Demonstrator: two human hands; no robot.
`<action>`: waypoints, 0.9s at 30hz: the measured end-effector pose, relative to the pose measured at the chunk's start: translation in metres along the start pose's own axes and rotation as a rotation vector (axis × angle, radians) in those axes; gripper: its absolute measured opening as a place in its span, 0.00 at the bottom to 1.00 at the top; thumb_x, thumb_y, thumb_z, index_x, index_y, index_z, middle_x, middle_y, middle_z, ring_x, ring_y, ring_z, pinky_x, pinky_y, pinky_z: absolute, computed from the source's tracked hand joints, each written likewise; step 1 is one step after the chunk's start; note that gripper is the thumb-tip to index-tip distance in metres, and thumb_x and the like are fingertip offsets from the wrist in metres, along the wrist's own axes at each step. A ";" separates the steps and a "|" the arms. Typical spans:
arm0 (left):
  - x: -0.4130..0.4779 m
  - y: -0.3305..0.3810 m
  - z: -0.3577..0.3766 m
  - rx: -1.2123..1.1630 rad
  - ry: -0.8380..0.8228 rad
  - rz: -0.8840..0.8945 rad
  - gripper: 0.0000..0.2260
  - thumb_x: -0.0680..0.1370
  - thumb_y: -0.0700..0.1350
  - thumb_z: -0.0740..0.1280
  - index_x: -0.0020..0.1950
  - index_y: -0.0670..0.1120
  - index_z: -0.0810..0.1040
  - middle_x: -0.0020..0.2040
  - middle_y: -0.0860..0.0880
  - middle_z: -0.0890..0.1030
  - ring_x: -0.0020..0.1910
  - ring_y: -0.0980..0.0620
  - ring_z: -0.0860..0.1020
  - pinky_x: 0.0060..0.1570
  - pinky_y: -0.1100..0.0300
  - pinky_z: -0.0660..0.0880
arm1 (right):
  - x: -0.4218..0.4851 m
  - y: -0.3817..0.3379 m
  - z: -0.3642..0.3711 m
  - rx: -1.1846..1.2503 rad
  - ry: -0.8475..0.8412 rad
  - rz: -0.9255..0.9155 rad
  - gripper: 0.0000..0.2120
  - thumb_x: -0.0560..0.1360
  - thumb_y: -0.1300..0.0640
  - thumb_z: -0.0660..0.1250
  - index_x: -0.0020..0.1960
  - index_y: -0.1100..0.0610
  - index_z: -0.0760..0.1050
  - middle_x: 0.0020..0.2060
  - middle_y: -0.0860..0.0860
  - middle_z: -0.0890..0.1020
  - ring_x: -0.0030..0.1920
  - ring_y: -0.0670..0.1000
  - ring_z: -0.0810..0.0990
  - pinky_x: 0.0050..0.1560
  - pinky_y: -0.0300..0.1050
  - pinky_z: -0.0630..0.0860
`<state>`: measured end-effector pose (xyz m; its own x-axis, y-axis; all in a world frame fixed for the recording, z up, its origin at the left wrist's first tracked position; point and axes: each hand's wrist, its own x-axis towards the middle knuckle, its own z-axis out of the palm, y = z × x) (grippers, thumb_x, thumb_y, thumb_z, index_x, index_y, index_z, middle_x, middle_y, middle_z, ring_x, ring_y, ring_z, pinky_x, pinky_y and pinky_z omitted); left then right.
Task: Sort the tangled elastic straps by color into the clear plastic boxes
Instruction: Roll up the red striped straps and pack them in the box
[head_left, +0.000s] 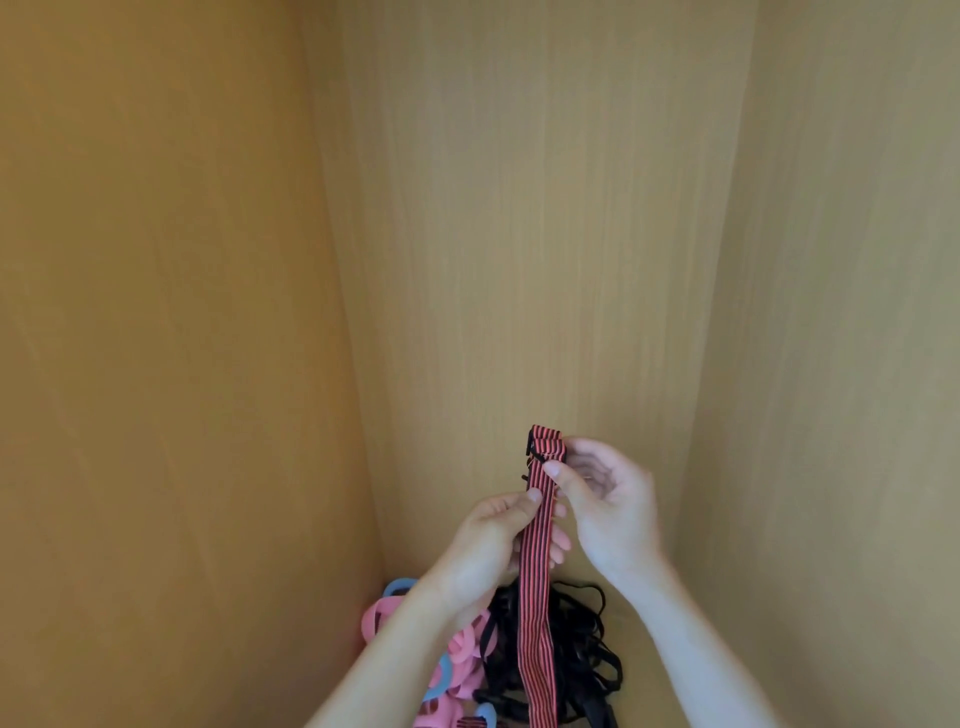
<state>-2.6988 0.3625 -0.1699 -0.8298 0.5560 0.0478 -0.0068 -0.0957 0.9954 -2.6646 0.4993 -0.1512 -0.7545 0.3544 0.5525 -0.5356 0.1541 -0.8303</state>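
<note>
left hand (491, 545) pinching, right hand (602, 493) pinching

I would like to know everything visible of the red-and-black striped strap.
The striped strap is a flat, woven-looking band, red with thin black lengthwise lines. It is held upright, folded over at the top beside a black clip. The right hand pinches it near the fold; the left hand grips it below. Its lower part hangs before a black strap pile.

Wood-grain back panel (519, 208), left side panel (156, 312), right side panel (841, 312), pink rings (462, 644), blue rings (396, 587) at lower left.
</note>
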 end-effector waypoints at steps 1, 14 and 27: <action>0.000 -0.001 0.000 -0.049 -0.005 -0.007 0.17 0.85 0.51 0.59 0.53 0.41 0.82 0.41 0.43 0.83 0.38 0.48 0.81 0.43 0.58 0.78 | -0.001 0.001 0.000 0.006 0.005 -0.001 0.12 0.74 0.67 0.73 0.49 0.51 0.82 0.40 0.47 0.86 0.34 0.48 0.84 0.35 0.35 0.79; 0.003 0.004 -0.002 -0.284 0.061 -0.067 0.18 0.86 0.46 0.56 0.54 0.41 0.85 0.54 0.37 0.84 0.52 0.40 0.82 0.59 0.43 0.79 | -0.024 0.017 -0.005 -0.253 -0.218 -0.161 0.25 0.73 0.78 0.62 0.58 0.53 0.79 0.61 0.38 0.79 0.60 0.50 0.82 0.52 0.53 0.83; -0.009 0.006 -0.005 -0.205 -0.001 -0.022 0.15 0.86 0.41 0.57 0.61 0.41 0.82 0.48 0.40 0.83 0.40 0.46 0.81 0.43 0.53 0.79 | -0.016 0.006 -0.003 -0.021 -0.262 0.230 0.21 0.74 0.65 0.74 0.62 0.47 0.78 0.61 0.52 0.74 0.56 0.58 0.77 0.33 0.42 0.81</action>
<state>-2.6946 0.3525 -0.1647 -0.8277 0.5606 0.0263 -0.1383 -0.2491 0.9586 -2.6544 0.4976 -0.1649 -0.9276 0.1339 0.3488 -0.3347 0.1175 -0.9350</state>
